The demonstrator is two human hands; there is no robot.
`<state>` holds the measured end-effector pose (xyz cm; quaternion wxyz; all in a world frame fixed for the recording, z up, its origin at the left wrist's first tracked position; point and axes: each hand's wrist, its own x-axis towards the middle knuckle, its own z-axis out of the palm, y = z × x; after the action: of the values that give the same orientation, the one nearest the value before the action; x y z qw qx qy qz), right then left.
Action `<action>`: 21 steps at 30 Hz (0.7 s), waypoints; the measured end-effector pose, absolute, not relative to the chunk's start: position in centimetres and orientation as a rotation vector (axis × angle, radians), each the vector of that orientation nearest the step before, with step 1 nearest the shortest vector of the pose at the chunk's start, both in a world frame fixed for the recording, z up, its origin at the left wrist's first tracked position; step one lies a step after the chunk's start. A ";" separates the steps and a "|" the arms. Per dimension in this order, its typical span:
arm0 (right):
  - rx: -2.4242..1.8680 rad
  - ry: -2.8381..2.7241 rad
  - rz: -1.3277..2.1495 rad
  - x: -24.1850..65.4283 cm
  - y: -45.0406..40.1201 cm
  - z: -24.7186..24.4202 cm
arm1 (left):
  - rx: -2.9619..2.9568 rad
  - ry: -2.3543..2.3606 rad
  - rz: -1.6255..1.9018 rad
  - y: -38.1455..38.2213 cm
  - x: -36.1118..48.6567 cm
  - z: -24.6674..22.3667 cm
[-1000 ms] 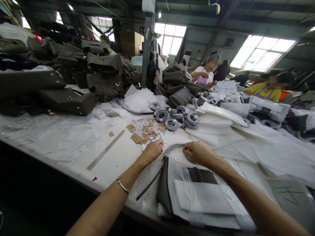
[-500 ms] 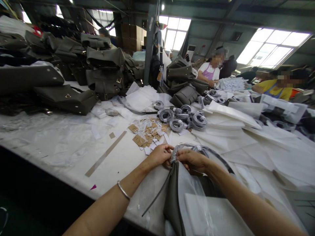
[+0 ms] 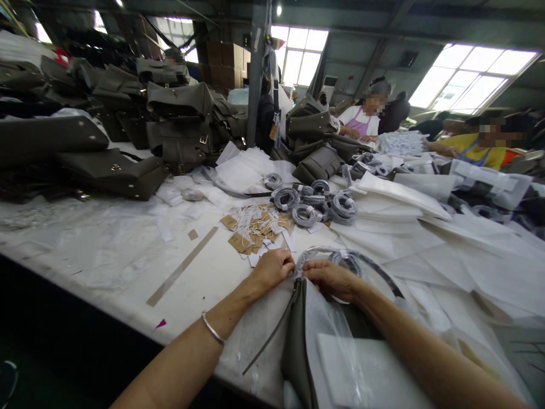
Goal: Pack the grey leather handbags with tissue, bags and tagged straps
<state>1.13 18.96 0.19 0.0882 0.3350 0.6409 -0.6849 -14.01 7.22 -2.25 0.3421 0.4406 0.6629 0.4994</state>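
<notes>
A dark olive handbag (image 3: 294, 346) stands at the table's near edge, seen from its narrow side. Its curved handle (image 3: 377, 264) is wrapped in clear film and arches away to the right. My right hand (image 3: 334, 279) is closed around the handle's near end, where it joins the bag. Just left of that joint, my left hand (image 3: 272, 269) has its fingers pinched together; what lies between them is too small to make out. A thin dark strip (image 3: 267, 342) hangs from the bag's top corner. White sheet (image 3: 366, 363) covers the bag's right side.
Several wrapped coiled straps (image 3: 306, 215) and a heap of brown tags (image 3: 255, 224) lie beyond my hands. White sheets (image 3: 426, 244) spread to the right. Olive bags (image 3: 179, 125) are piled back left, near a post (image 3: 256, 79). Co-workers (image 3: 361, 119) sit across the table.
My left hand's fingers have drawn closer together and the hand has shifted slightly left of the handle joint. My right hand stays at the handle's end.
</notes>
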 end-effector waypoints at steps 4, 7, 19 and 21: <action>0.861 2.636 -1.286 1.1 19.2 1.6 | 1.091 1.748 1.357 7.6 -14.2 -2.2; 0.735 2.898 -0.579 1.2 19.4 3.1 | 1.014 1.634 1.350 7.7 -14.5 -2.3; 0.847 2.867 -0.631 3.5 19.6 2.0 | 0.712 1.333 1.539 7.3 -15.0 -2.2; 1.063 2.850 -0.866 3.6 19.8 2.6 | 0.677 1.313 1.549 7.2 -15.0 -2.1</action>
<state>3.61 19.81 2.60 -0.0106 0.3360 0.9012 -0.2737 -15.05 7.23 -2.08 0.4800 0.2775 0.5380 0.6350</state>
